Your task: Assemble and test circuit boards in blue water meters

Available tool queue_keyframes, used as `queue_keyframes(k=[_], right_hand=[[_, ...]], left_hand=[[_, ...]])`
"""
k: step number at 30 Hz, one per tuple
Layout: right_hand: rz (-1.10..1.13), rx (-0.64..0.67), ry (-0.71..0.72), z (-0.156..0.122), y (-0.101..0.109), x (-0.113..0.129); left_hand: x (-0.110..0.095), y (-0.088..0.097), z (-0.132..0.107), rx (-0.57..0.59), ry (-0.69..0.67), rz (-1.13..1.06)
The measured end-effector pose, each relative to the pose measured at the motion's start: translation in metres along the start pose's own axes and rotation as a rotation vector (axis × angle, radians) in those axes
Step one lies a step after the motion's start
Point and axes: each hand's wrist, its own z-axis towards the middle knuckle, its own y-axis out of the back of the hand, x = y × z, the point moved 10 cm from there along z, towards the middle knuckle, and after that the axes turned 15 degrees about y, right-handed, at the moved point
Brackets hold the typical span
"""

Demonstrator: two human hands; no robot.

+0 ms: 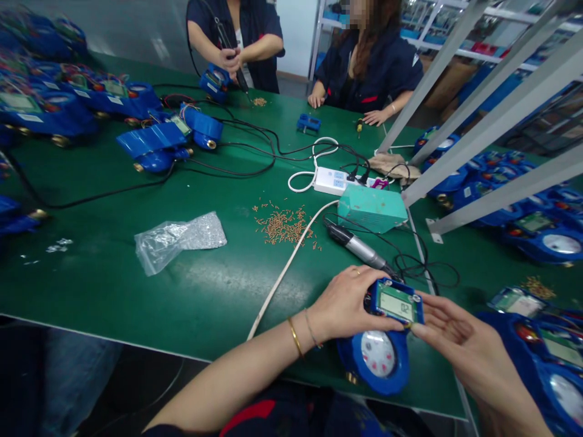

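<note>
A blue water meter (380,352) with a round white dial rests at the near edge of the green table (113,285). On top of it sits its blue display module (395,302), showing digits on a small screen. My left hand (344,303) grips the module's left side with curled fingers. My right hand (460,337) holds its right side, thumb against the edge, fingers partly stretched. An electric screwdriver (357,246) lies just beyond the meter, its cable coiled beside it.
A pile of small copper screws (285,226), a clear plastic bag (177,240), a teal box (372,208) and a white power strip (334,180) lie mid-table. Blue meters crowd the left (155,142) and right (546,346). Two people work across the table. Grey metal bars (492,121) slant at right.
</note>
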Motion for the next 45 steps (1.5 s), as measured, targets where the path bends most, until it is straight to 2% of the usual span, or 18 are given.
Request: queue_keyframes(k=[6, 10, 12, 17, 21, 27, 32, 35, 39, 41, 45], right_hand=[[-0.002, -0.024, 0.02, 0.0, 0.003, 0.001], [-0.024, -0.045, 0.001, -0.007, 0.001, 0.001], [-0.034, -0.08, -0.009, -0.011, 0.002, 0.002], [-0.027, -0.037, 0.036, -0.01, -0.001, 0.0], [-0.007, 0.0, 0.06, -0.01, -0.001, -0.003], [-0.006, -0.023, 0.078, -0.014, -0.004, 0.006], [0.019, -0.064, 0.096, -0.013, -0.005, 0.009], [0.038, -0.08, 0.074, -0.011, -0.003, 0.002], [0.085, -0.103, 0.019, -0.011, 0.001, -0.011], [0.107, -0.127, -0.002, -0.012, 0.004, -0.017], [0.114, -0.142, -0.015, -0.013, 0.007, -0.022]], left_hand=[[-0.003, 0.0, 0.004, 0.005, 0.003, 0.119], [-0.007, -0.003, 0.006, 0.119, -0.047, 0.088], [-0.007, -0.003, 0.007, 0.138, -0.044, 0.057], [0.001, -0.002, 0.009, 0.055, 0.044, 0.058], [-0.003, 0.0, 0.004, 0.009, 0.003, 0.044], [-0.001, -0.002, 0.005, 0.04, 0.039, 0.033], [0.001, 0.0, 0.004, 0.022, 0.056, 0.036], [-0.005, 0.015, -0.01, -0.084, -0.035, -0.018], [-0.009, 0.042, -0.045, -0.38, -0.132, 0.111], [-0.013, 0.041, -0.056, -0.43, -0.176, 0.234], [-0.018, 0.028, -0.059, -0.414, -0.192, 0.401]])
